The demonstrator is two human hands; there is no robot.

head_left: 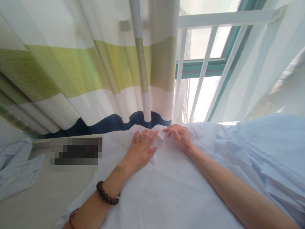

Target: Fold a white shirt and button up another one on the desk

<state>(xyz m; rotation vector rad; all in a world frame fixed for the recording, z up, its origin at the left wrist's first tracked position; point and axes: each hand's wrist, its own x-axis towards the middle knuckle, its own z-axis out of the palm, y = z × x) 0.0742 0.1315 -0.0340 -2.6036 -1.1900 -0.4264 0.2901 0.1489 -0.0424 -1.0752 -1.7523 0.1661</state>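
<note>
A white button-up shirt (164, 190) lies spread out on a flat surface, its collar (161, 135) at the far edge. Just below the collar a small button (156, 156) shows. My left hand (143, 148) rests flat on the shirt left of the collar, fingers stretched and apart. At the collar's right side, my right hand (178, 136) has its fingers bent and close together, pinching the fabric near the collar tip. Dark beads circle my left wrist as a bracelet (107, 194).
More white cloth (267, 159) lies rumpled on the right, and another white garment (16, 165) on the left. A striped curtain (95, 70) hangs behind the surface (35, 203). White window bars (202, 76) stand at the back. One patch at left is pixelated.
</note>
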